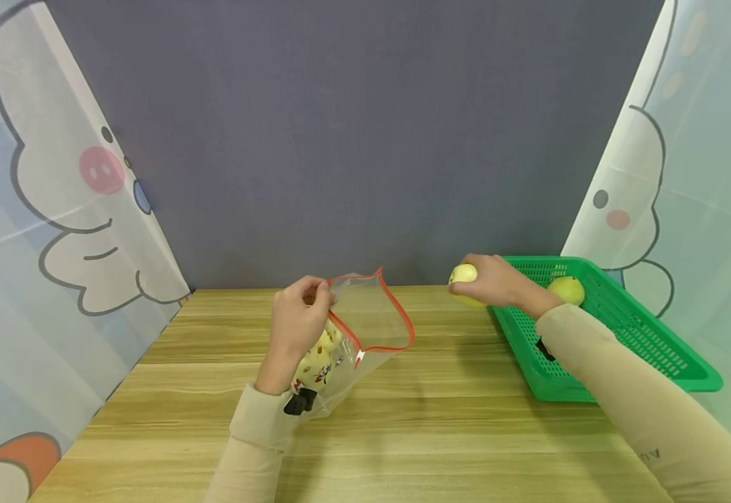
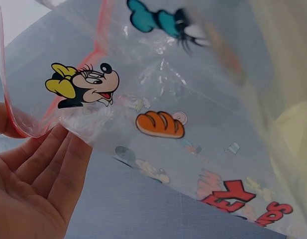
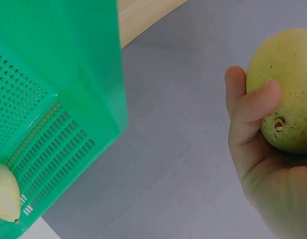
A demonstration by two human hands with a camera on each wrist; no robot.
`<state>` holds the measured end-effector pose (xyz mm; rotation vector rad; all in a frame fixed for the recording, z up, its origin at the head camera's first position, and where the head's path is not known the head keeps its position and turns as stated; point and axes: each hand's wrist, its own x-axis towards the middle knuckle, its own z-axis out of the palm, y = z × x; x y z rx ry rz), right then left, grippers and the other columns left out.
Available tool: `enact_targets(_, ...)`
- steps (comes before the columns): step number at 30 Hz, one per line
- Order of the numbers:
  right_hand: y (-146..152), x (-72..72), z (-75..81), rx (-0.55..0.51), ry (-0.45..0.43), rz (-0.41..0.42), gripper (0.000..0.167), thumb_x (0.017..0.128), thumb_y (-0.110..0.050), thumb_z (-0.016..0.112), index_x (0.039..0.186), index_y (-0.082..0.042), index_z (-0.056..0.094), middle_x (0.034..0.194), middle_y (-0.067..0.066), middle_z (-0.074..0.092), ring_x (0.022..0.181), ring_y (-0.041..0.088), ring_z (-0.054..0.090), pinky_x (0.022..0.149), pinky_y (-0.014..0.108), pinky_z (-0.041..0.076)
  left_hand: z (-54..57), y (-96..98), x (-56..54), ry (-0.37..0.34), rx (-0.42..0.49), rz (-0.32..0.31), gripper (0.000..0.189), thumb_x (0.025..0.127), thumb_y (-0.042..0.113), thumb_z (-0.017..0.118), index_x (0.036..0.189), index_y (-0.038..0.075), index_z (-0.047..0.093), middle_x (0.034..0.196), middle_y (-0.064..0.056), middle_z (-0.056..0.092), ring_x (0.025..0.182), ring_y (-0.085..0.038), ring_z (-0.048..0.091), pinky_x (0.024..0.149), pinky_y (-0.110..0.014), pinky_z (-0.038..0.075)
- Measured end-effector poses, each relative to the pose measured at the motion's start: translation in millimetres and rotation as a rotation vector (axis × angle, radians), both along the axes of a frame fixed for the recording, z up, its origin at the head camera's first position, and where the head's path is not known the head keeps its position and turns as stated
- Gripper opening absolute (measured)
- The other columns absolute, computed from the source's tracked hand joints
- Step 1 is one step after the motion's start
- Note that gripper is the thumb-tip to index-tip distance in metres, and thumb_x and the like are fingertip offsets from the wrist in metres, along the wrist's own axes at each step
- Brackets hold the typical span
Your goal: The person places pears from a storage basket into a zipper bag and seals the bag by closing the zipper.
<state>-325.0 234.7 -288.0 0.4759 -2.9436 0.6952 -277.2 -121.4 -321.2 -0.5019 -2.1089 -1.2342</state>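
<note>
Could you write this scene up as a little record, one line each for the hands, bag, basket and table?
Left: left hand pinching the mouth of a clear plastic bag with red edging and cartoon prints
Bag: mouth open; pale yellow fruit inside, count unclear
Right: right hand gripping a rounded yellow-green fruit, apart from the bag
Basket: green perforated plastic basket, at least one yellow-green fruit inside
Table: striped wood-grain surface

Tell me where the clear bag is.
In the head view, the clear bag is near the middle, left of the green basket and gripped by the left hand.
</note>
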Motion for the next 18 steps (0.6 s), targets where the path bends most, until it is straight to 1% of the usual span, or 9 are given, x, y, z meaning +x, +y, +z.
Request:
enact_targets(5,-8,4.8,-1.4,-0.026,-0.005,0.024,0.037,0.089,-0.042,0.068,0.105,-0.009,0.064,0.08,0.005,0.061,0.062,0.019,0.053,0.056,0.034,0.046,-0.1,0.0,-0.2,0.005,0.0,0.001,0.022,0.098,0.01,0.057,0.091,0.0,0.075,0.077,-0.003,0.075,0.069,-0.02,0.07,0.068,-0.043,0.057)
enact_targets(11,-18,10.7,-2.9,-0.048,0.002,0.062,0.033,0.088,-0.04,0.07,0.102,-0.01,0.064,0.076,0.003,0.062,0.059,0.018,0.054,0.055,0.034,0.047,0.5,0.5,1.0,0.002,0.0,0.0,0.022,0.098,0.01,0.057,0.093,-0.001,0.075,0.078,-0.004,0.075,0.07,-0.021,0.071,0.068,-0.043,0.057)
enact_targets(18,-30,20.0,0.5,-0.079,-0.013,0.102,0.036,0.089,-0.04,0.07,0.109,-0.011,0.064,0.082,0.003,0.065,0.063,0.019,0.056,0.058,0.035,0.049,0.2,0.9,0.7,0.009,-0.005,0.007,0.022,0.098,0.01,0.057,0.093,-0.001,0.075,0.078,-0.004,0.075,0.069,-0.021,0.071,0.066,-0.042,0.056)
